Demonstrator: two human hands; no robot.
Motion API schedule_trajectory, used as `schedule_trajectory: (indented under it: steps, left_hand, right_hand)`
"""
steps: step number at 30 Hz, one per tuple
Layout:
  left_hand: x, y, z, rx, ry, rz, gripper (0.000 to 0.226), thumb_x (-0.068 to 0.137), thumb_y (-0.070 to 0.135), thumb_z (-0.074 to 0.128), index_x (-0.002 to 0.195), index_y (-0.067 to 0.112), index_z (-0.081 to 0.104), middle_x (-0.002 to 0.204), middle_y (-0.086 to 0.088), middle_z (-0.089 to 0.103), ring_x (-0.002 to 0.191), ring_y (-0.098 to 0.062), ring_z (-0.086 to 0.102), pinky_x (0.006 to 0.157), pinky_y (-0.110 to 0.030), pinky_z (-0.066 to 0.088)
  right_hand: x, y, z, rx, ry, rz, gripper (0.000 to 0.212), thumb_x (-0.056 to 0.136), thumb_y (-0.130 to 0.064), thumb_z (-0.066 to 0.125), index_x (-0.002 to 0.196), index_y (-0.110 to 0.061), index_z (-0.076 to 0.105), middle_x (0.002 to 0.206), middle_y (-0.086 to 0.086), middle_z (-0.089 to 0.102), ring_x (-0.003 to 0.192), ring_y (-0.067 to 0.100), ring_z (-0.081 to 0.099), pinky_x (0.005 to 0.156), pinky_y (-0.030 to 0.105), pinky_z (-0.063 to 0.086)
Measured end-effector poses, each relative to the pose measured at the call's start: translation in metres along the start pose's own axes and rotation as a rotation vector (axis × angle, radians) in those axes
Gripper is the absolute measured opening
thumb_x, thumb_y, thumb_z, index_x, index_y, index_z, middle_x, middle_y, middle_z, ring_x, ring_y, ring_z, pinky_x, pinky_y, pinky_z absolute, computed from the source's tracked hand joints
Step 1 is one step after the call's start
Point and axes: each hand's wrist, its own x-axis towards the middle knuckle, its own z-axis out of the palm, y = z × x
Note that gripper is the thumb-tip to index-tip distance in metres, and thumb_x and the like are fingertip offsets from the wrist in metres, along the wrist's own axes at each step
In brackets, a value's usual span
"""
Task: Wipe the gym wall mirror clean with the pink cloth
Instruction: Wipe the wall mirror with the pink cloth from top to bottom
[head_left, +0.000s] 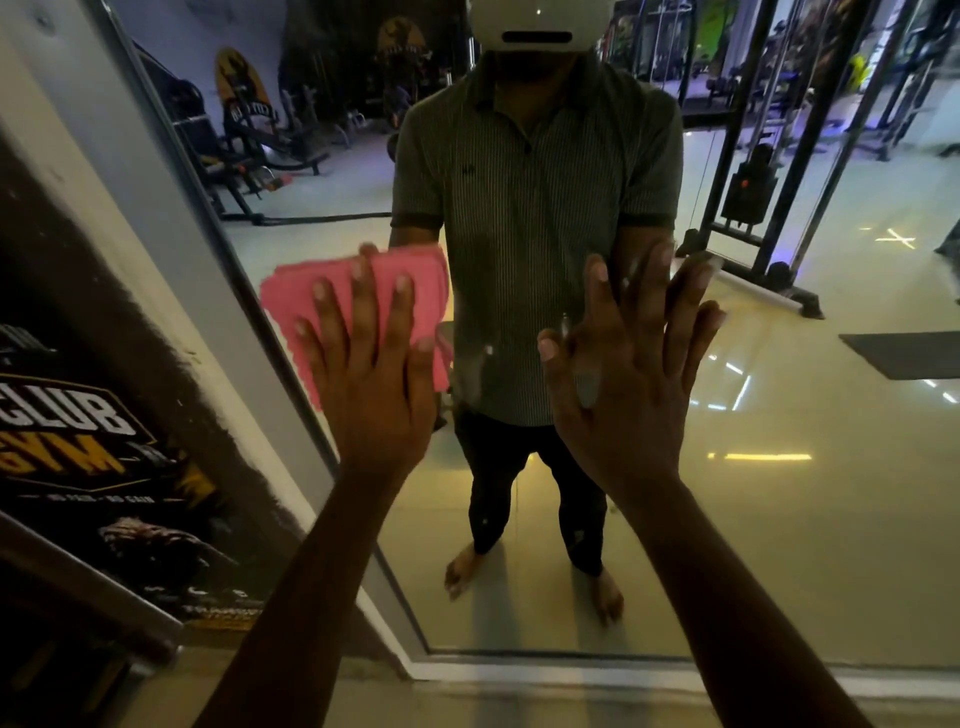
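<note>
The wall mirror (779, 519) fills the middle and right of the view and reflects a person and the gym floor. My left hand (371, 374) lies flat with fingers spread on the folded pink cloth (291, 301), pressing it against the glass near the mirror's left edge. My right hand (618, 384) is spread flat on the bare glass to the right, holding nothing. Pale smears (480, 364) show on the glass between my hands.
The mirror's grey frame (249, 291) runs diagonally at the left, and its bottom rail (623, 675) sits low. A dark gym poster (93, 441) hangs on the wall left of the frame. Reflected weight machines (753, 197) appear in the glass.
</note>
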Motion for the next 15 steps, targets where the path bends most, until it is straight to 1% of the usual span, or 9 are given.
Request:
schedule_trajectory:
  steps: [1,2,5,7,9,11,12,13,15]
  left_hand:
    - [0.014,0.011,0.004,-0.023,0.031,-0.071,0.061,0.114,0.036,0.038,0.170,0.019,0.020,0.176,-0.019,0.024,0.162,-0.049,0.015,0.134,-0.057,-0.004]
    - [0.016,0.019,0.009,-0.033,0.025,-0.051,0.063,0.114,0.035,0.039,0.171,0.018,0.019,0.177,-0.018,0.022,0.162,-0.050,0.015,0.133,-0.059,-0.003]
    - [-0.044,0.008,0.015,-0.029,-0.147,0.282,0.065,0.116,0.041,0.038,0.173,0.030,0.010,0.181,-0.004,0.009,0.167,-0.037,0.005,0.133,-0.062,-0.001]
    - [-0.070,-0.022,0.006,0.036,-0.187,0.384,0.063,0.116,0.042,0.039,0.173,0.032,0.014,0.182,0.001,0.008,0.169,-0.031,0.004,0.134,-0.060,0.000]
    - [-0.046,-0.031,0.000,0.047,-0.121,0.255,0.056,0.118,0.042,0.034,0.170,0.027,0.021,0.180,-0.003,0.013,0.168,-0.033,0.005,0.134,-0.058,-0.001]
    - [-0.008,-0.015,0.002,0.021,0.008,0.022,0.058,0.117,0.039,0.034,0.170,0.020,0.022,0.177,-0.012,0.022,0.164,-0.044,0.013,0.134,-0.057,-0.002]
    - [0.000,-0.004,0.006,-0.001,0.022,-0.012,0.060,0.116,0.038,0.037,0.171,0.020,0.020,0.177,-0.014,0.021,0.163,-0.047,0.015,0.134,-0.057,-0.003]
    - [-0.005,0.005,0.010,-0.022,-0.014,0.046,0.064,0.114,0.038,0.039,0.172,0.022,0.016,0.178,-0.011,0.016,0.164,-0.047,0.011,0.134,-0.058,-0.004]
    - [-0.044,0.007,0.015,-0.061,-0.146,0.269,0.072,0.112,0.039,0.045,0.174,0.031,0.007,0.181,-0.003,0.005,0.168,-0.037,0.001,0.133,-0.060,-0.004]
  right_hand:
    - [0.000,-0.002,0.000,-0.002,0.002,0.007,0.075,0.110,-0.051,0.061,0.172,-0.016,0.034,0.180,0.025,0.011,0.165,0.057,0.004,0.131,0.073,0.005]
    - [0.001,-0.003,0.000,-0.002,0.003,0.012,0.075,0.111,-0.051,0.061,0.171,-0.016,0.034,0.180,0.026,0.012,0.165,0.056,0.003,0.132,0.073,0.005]
    - [0.001,-0.004,-0.002,0.014,-0.005,0.017,0.076,0.110,-0.051,0.061,0.171,-0.015,0.034,0.180,0.026,0.011,0.166,0.055,0.001,0.132,0.072,0.004]
    - [0.000,-0.002,-0.002,0.002,-0.006,0.004,0.076,0.110,-0.051,0.062,0.171,-0.015,0.035,0.180,0.027,0.012,0.166,0.055,0.002,0.132,0.072,0.004]
    - [0.000,-0.003,-0.002,0.005,-0.001,0.011,0.075,0.110,-0.050,0.063,0.170,-0.014,0.036,0.179,0.027,0.013,0.166,0.055,0.004,0.132,0.072,0.005]
    - [0.000,-0.005,-0.001,0.014,0.007,0.021,0.075,0.110,-0.049,0.064,0.170,-0.014,0.036,0.179,0.028,0.014,0.166,0.055,0.004,0.132,0.072,0.005]
    - [0.000,-0.006,-0.001,0.014,0.012,0.021,0.075,0.109,-0.048,0.064,0.170,-0.014,0.035,0.179,0.029,0.014,0.166,0.056,0.004,0.132,0.072,0.005]
    - [0.001,-0.006,-0.001,0.016,0.012,0.019,0.076,0.109,-0.048,0.065,0.170,-0.013,0.035,0.178,0.030,0.014,0.165,0.057,0.004,0.132,0.072,0.005]
    - [0.001,-0.005,-0.002,0.024,0.004,0.016,0.076,0.109,-0.048,0.065,0.170,-0.013,0.035,0.178,0.032,0.015,0.164,0.058,0.005,0.131,0.073,0.005]
